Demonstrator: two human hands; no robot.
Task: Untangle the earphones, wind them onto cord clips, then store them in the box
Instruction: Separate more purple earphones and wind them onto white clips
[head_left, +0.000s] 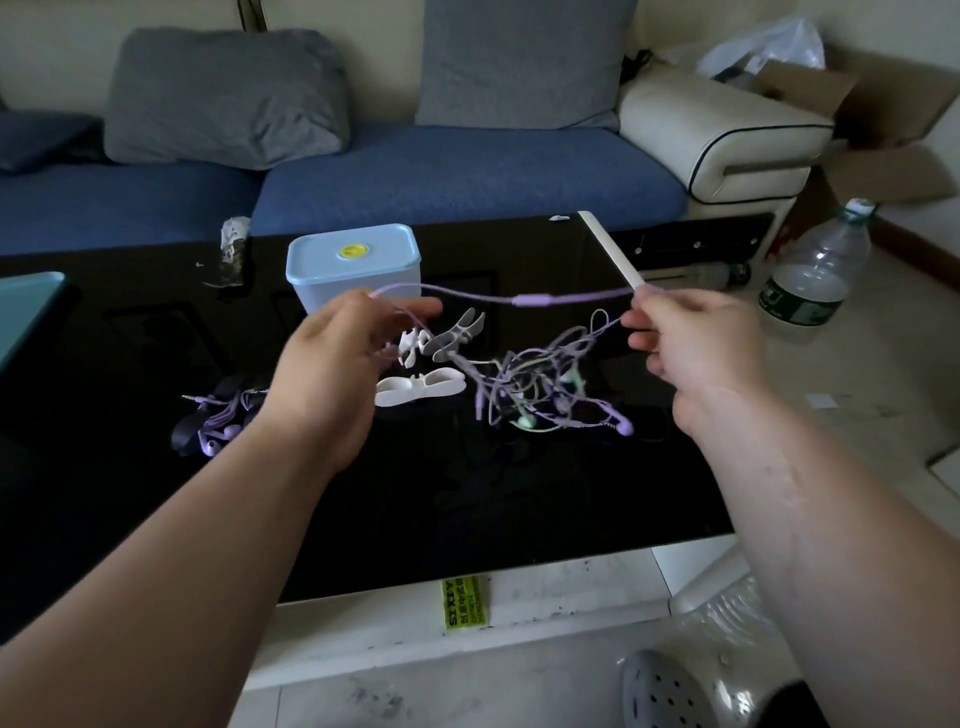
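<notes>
**Black table (467, 493), sofa (467, 171) behind: cord (467, 293) strung btwn both hands**

Far L on table, a wound set (218, 423) lies on a dark clip. L hand (332, 364), raised over the table, pinches one end of the purple cord. Box (353, 260), lid on, sits behind it. White clips (418, 392) lie just R of that hand. Cord's long axis runs L-R w/ slight sag, inline remote nearer R. Tangle (540, 395) rests on the table below, nearer R hand (696, 343), which pinches the other end. Thin loops climb from tangle to its fingers. Prob. next pull goes up & R, away from tangle, so R leads.
</notes>
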